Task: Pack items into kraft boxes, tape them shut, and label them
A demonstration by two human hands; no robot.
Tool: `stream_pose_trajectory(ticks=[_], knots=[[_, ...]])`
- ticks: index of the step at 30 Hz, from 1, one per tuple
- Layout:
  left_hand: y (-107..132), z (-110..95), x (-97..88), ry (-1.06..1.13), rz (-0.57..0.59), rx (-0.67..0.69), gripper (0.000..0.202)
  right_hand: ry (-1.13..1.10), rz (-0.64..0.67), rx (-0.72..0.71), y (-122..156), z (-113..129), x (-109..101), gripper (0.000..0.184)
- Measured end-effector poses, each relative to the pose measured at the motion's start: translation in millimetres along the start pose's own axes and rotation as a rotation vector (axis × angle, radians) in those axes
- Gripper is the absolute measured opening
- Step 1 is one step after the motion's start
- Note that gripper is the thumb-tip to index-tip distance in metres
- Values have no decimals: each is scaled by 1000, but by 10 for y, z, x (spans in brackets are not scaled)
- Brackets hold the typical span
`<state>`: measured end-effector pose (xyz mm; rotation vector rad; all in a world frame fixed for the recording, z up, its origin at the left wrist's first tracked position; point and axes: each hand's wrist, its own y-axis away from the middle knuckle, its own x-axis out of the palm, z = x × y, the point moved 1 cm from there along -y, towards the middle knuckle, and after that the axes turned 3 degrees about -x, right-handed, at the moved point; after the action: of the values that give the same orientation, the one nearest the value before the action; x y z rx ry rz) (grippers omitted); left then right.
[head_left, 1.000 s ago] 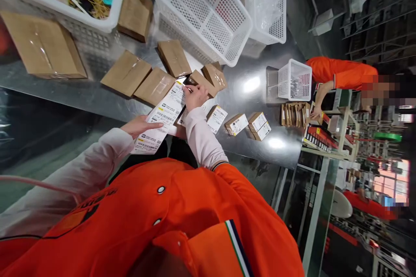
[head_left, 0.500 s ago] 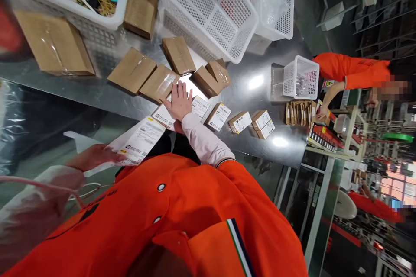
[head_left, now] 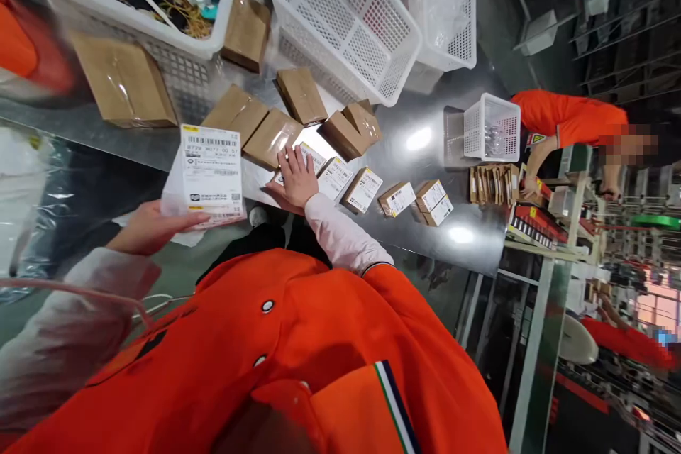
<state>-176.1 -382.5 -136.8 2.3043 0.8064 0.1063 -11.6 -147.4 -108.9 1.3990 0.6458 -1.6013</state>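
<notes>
The person's left hand (head_left: 145, 228) is held out at the left of the chest, its grip closed in a pinch, thumb on top and fingers beneath. The left arm (head_left: 69, 312), in a pale sleeve, bends in from the lower left and shows blurred. The right arm (head_left: 340, 237) stretches forward from an orange shoulder, wrist straight. The right hand (head_left: 298, 183) lies palm down, fingers spread and extended, its grip closed on nothing.

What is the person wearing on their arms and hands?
The left hand and right hand are bare, no gloves. Long pale pink sleeves reach the wrists, under a sleeveless orange vest with white snap buttons and striped trim.
</notes>
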Motion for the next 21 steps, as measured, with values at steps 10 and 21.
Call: stream_pose_trajectory(ticks=[10, 21], knots=[[-152, -521, 651, 41, 309, 247, 90, -1097, -102, 203, 400, 349, 225, 34], [-290, -767, 933, 205, 107, 212, 55, -698, -158, 212, 144, 109, -525, 25]])
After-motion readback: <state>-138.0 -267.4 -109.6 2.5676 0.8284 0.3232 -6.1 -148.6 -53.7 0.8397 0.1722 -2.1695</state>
